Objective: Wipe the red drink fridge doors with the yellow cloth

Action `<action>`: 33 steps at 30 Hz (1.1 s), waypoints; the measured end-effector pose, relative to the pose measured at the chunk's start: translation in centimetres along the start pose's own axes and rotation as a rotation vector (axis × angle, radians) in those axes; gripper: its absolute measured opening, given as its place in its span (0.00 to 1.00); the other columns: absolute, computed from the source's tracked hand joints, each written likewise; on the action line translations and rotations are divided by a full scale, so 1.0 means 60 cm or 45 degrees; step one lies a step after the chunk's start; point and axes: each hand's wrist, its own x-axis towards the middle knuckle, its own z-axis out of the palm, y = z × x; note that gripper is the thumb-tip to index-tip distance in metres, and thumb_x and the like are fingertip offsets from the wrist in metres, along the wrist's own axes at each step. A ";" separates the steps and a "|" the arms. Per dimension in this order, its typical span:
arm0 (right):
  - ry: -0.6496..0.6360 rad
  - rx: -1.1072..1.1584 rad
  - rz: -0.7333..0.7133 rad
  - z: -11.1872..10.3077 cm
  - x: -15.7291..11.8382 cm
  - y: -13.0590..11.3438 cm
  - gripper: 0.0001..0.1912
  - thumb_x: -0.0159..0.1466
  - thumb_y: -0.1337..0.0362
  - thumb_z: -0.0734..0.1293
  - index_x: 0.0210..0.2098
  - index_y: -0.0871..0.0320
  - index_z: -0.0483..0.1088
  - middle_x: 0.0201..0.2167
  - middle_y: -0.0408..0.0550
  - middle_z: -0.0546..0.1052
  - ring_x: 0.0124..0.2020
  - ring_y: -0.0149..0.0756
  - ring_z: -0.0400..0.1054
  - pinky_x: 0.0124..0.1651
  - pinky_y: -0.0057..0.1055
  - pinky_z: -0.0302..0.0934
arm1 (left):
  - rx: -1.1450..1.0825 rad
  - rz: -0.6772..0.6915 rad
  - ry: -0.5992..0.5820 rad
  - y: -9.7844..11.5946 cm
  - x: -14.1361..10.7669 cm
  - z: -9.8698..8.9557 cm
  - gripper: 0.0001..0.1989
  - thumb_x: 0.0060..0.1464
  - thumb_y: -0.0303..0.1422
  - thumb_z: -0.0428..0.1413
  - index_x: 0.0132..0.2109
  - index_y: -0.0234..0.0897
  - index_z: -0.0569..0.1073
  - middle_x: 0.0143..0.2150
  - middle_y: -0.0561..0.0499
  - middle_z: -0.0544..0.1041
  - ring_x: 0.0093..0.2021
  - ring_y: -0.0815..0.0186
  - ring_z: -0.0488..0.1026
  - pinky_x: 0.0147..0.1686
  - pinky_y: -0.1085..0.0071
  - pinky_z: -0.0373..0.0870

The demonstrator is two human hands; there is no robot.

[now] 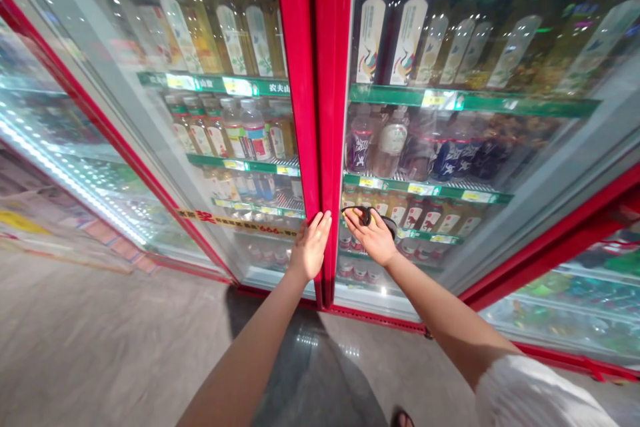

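Two closed glass fridge doors with red frames point(333, 113) meet in the middle of the view. My left hand point(311, 247) lies against the red frame near its lower part, its fingers extended and pointing up. To the right, my right hand point(373, 233) is in front of the right glass door. A black object with a bit of yellow point(366, 215) lies across the fingers of my right hand; a dark rounded part shows behind the hand. What exactly it is cannot be made out. Behind the glass, bottles point(395, 137) stand on shelves with green edges point(470, 104).
More red-framed fridges stand at the left point(100, 113) and right point(555, 260). Below the doors lies a grey floor point(125, 340) with a shadow on it. A foot in a dark sandal point(401, 417) shows at the bottom edge.
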 end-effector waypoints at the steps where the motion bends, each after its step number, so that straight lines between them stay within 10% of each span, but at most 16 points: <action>1: -0.026 0.017 -0.057 0.009 -0.004 -0.006 0.31 0.72 0.72 0.57 0.73 0.52 0.53 0.72 0.49 0.62 0.71 0.39 0.58 0.77 0.48 0.43 | -0.007 -0.002 0.008 0.001 0.000 0.001 0.45 0.56 0.23 0.46 0.77 0.37 0.38 0.78 0.45 0.48 0.78 0.59 0.42 0.75 0.51 0.34; 5: -0.113 0.072 -0.273 0.025 -0.004 -0.012 0.32 0.71 0.71 0.59 0.73 0.53 0.54 0.68 0.48 0.69 0.65 0.38 0.67 0.74 0.44 0.54 | 0.002 0.001 0.008 0.003 0.000 -0.006 0.46 0.55 0.23 0.47 0.77 0.36 0.38 0.78 0.45 0.49 0.78 0.57 0.44 0.76 0.53 0.37; 11: -0.014 -0.006 -0.011 -0.015 0.047 0.007 0.32 0.72 0.72 0.57 0.74 0.53 0.51 0.73 0.49 0.59 0.74 0.43 0.50 0.77 0.52 0.45 | 0.046 0.023 -0.031 0.000 -0.002 -0.024 0.43 0.57 0.23 0.46 0.77 0.35 0.40 0.77 0.46 0.52 0.77 0.58 0.46 0.76 0.53 0.39; 18: -0.101 0.041 -0.413 0.000 0.049 0.006 0.32 0.70 0.72 0.59 0.73 0.55 0.54 0.67 0.50 0.69 0.65 0.40 0.67 0.74 0.45 0.55 | 0.081 0.007 -0.073 0.005 -0.004 -0.034 0.42 0.56 0.24 0.47 0.76 0.33 0.44 0.77 0.44 0.52 0.77 0.58 0.44 0.75 0.51 0.41; 24: -0.031 -0.016 -0.165 -0.030 0.073 0.018 0.32 0.71 0.72 0.57 0.74 0.55 0.51 0.73 0.50 0.59 0.73 0.45 0.53 0.75 0.53 0.50 | 0.126 -0.018 -0.052 -0.004 -0.006 -0.039 0.39 0.56 0.23 0.47 0.75 0.32 0.51 0.77 0.45 0.53 0.77 0.58 0.46 0.76 0.52 0.41; 33: 0.002 -0.022 -0.314 -0.061 0.065 0.020 0.29 0.71 0.71 0.60 0.70 0.57 0.59 0.65 0.52 0.72 0.65 0.43 0.66 0.72 0.50 0.56 | 0.217 -0.043 -0.020 -0.008 -0.006 -0.071 0.37 0.58 0.23 0.47 0.74 0.32 0.52 0.77 0.44 0.52 0.77 0.59 0.44 0.75 0.54 0.42</action>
